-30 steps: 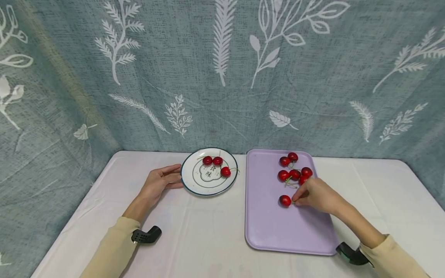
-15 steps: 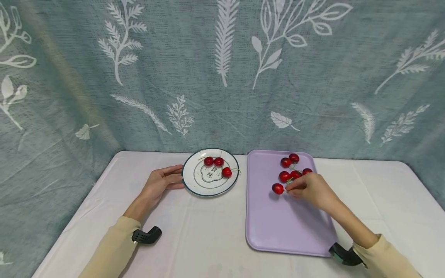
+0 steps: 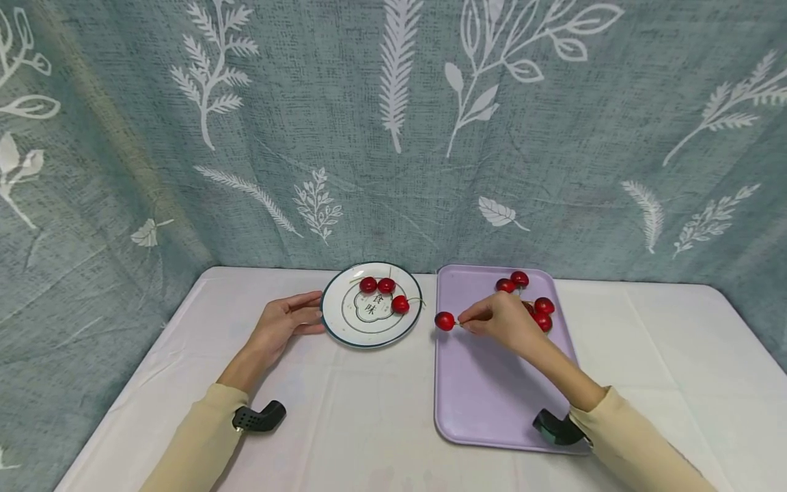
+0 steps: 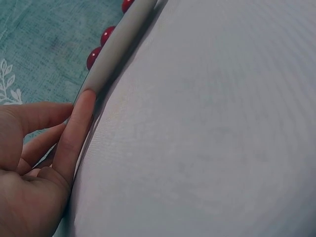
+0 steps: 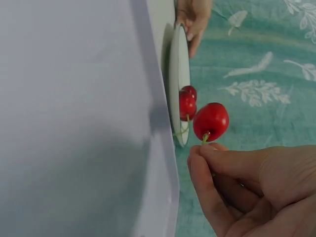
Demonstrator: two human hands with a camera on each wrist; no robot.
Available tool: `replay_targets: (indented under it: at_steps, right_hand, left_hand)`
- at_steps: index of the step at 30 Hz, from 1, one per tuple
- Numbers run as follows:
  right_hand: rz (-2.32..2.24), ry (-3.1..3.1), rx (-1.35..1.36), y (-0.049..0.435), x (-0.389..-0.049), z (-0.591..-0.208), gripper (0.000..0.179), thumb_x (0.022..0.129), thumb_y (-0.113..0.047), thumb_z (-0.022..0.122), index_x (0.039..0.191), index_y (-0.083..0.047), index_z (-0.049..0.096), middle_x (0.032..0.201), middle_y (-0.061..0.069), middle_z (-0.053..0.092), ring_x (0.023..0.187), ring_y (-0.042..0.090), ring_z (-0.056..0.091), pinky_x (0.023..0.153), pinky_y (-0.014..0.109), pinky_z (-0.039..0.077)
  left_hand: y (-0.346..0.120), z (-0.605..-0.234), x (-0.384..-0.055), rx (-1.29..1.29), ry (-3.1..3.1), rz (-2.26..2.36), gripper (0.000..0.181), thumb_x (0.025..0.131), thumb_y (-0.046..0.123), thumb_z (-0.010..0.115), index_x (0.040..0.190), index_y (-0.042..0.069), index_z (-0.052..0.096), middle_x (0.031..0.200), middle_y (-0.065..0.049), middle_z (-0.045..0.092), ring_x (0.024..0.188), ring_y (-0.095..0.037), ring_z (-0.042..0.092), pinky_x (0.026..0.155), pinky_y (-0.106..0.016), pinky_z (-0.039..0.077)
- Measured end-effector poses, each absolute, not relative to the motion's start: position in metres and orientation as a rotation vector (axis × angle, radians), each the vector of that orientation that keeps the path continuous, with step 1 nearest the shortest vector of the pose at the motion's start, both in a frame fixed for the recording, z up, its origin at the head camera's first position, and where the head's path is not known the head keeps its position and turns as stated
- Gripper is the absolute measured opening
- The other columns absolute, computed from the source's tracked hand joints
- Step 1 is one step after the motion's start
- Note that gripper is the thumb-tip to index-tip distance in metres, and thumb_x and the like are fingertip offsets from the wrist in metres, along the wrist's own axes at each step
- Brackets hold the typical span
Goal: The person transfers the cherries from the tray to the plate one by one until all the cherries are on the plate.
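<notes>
My right hand [image 3: 507,321] pinches a red cherry [image 3: 445,321] by its green stem between thumb and fingertips. This cherry hangs over the left edge of the purple tray [image 3: 479,403]; in the right wrist view it overlaps the plate's rim. My left hand [image 3: 279,324] rests at the left side of the white plate [image 3: 369,335], its fairly straight fingers [image 4: 79,126] against the dark-edged rim. On the plate lie three cherries with stems, one of them a bright red cherry [image 3: 400,305] near the right side.
Several more cherries [image 3: 544,305] lie in the tray's far right part, some hidden behind my right hand. A white cloth [image 3: 363,424] covers the table. A blue-green patterned curtain [image 3: 344,123] stands behind the plate and tray.
My right hand has lifted the cherry by its stem from the tray's middle and carried it left to the tray's edge. My left hand and the plate have stayed in place.
</notes>
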State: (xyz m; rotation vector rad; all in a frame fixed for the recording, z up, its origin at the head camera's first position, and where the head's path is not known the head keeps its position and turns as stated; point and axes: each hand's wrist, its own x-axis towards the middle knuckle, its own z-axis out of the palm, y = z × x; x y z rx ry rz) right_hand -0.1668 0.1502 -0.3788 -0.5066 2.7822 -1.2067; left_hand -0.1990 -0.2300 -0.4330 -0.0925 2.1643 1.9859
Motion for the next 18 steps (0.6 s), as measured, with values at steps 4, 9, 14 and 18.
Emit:
replay_targets:
  at_steps: [4, 9, 14, 18]
  right_hand:
    - [-1.14, 2.825, -0.534, 0.141, -0.172, -0.376, 0.009, 0.083, -0.001, 0.074, 0.091, -0.001, 0.079, 0.087, 0.009, 0.075, 0.08, 0.016, 0.068, 0.062, 0.022, 0.058]
    - [-1.116, 2.863, -0.536, 0.132, -0.177, -0.371, 0.009, 0.084, 0.0, 0.073, 0.091, 0.0, 0.079, 0.087, 0.009, 0.075, 0.08, 0.018, 0.069, 0.062, 0.024, 0.058]
    - [-1.169, 2.823, -0.602, 0.122, -0.182, -0.373, 0.009, 0.084, 0.0, 0.074, 0.091, 0.001, 0.078, 0.087, 0.01, 0.075, 0.081, 0.018, 0.069, 0.066, 0.025, 0.06]
    - [-1.196, 2.797, -0.682, 0.113, -0.187, -0.374, 0.01, 0.084, 0.002, 0.073, 0.091, 0.0, 0.078, 0.088, 0.009, 0.075, 0.081, 0.018, 0.07, 0.067, 0.024, 0.06]
  left_hand:
    - [-0.228, -0.433, -0.199, -0.089, 2.153, 1.986, 0.052, 0.094, -0.004, 0.056, 0.144, -0.006, 0.042, 0.142, -0.029, 0.045, 0.092, -0.012, 0.069, 0.084, -0.031, 0.061]
    - [-0.228, -0.432, -0.199, -0.114, 2.155, 1.977, 0.053, 0.094, -0.004, 0.056, 0.145, -0.004, 0.043, 0.143, -0.027, 0.045, 0.092, -0.011, 0.069, 0.084, -0.031, 0.061]
    - [-0.229, -0.431, -0.2, -0.122, 2.159, 1.97, 0.052, 0.094, -0.004, 0.056, 0.145, -0.004, 0.042, 0.143, -0.027, 0.045, 0.093, -0.013, 0.069, 0.084, -0.031, 0.061]
    - [-0.229, -0.43, -0.2, -0.128, 2.159, 1.974, 0.053, 0.094, -0.003, 0.056, 0.145, -0.005, 0.042, 0.143, -0.028, 0.045, 0.093, -0.013, 0.069, 0.083, -0.03, 0.061]
